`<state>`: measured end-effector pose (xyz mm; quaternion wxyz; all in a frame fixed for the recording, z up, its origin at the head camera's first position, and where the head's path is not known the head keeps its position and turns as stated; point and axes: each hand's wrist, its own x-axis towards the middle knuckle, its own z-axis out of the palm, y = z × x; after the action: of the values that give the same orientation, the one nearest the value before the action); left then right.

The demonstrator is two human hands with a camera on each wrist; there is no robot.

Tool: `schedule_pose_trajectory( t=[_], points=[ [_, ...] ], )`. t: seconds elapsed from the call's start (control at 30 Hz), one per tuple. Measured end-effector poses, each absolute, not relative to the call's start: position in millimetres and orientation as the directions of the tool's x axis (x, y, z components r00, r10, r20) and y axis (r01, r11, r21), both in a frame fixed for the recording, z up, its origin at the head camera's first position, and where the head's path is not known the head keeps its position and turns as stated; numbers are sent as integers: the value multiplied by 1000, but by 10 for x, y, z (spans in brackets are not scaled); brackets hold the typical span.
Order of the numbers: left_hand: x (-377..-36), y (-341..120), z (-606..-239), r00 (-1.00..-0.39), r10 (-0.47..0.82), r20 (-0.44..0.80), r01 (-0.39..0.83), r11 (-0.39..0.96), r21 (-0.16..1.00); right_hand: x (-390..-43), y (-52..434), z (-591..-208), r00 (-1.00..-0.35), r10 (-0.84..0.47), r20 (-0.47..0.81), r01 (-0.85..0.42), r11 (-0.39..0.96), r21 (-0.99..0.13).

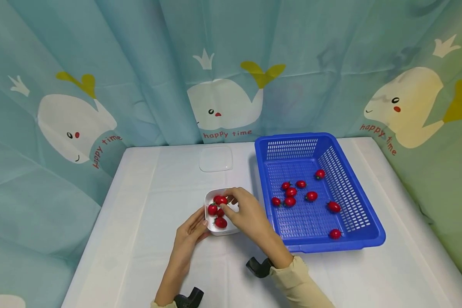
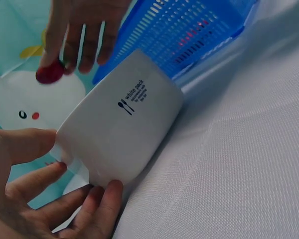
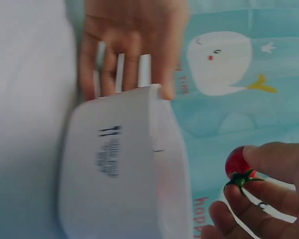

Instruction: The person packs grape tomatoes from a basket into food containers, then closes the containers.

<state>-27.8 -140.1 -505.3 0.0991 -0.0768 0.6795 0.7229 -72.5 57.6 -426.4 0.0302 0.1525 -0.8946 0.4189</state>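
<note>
A small white bowl (image 1: 226, 229) stands on the white table with a few red cherry tomatoes (image 1: 220, 222) in it. My left hand (image 1: 201, 226) holds the bowl's near left side, thumb on one wall and fingers on the other (image 2: 97, 201). My right hand (image 1: 226, 204) hovers over the bowl and pinches one cherry tomato (image 1: 221, 199) between thumb and fingertips; the same tomato (image 3: 236, 162) shows with its green stem in the right wrist view. From the left wrist view the bowl (image 2: 119, 124) appears from outside, with the right hand (image 2: 82, 59) and tomato (image 2: 50, 73) above it.
A blue perforated basket (image 1: 359, 201) lies right of the bowl, holding several loose tomatoes (image 1: 311, 196). A clear plastic lid (image 1: 215, 158) lies at the table's back. A whale-print curtain (image 1: 223, 102) surrounds the table on three sides.
</note>
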Motion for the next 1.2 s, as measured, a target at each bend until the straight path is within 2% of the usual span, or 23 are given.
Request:
schedule_pose_trajectory(
  t=[0.23,0.5,0.93,1.2],
  points=[
    [-276,-1411,-5052,-968,38,-247,-249,-58,967,-736,479,-4377,-936,-294,194,-343,634,-693],
    [-279,-1406,-5045,-969,43,-244,-246,-70,967,-704,348,-4546,-945,-280,171,-323,700,-637],
    [-274,-1409,-5048,-967,37,-251,-253,-73,965,-742,293,-4701,-902,-379,207,-432,783,-449],
    [-269,-1391,-5036,-967,33,-252,-254,-80,964,-750,272,-4715,-900,-384,208,-436,798,-416]
  ],
)
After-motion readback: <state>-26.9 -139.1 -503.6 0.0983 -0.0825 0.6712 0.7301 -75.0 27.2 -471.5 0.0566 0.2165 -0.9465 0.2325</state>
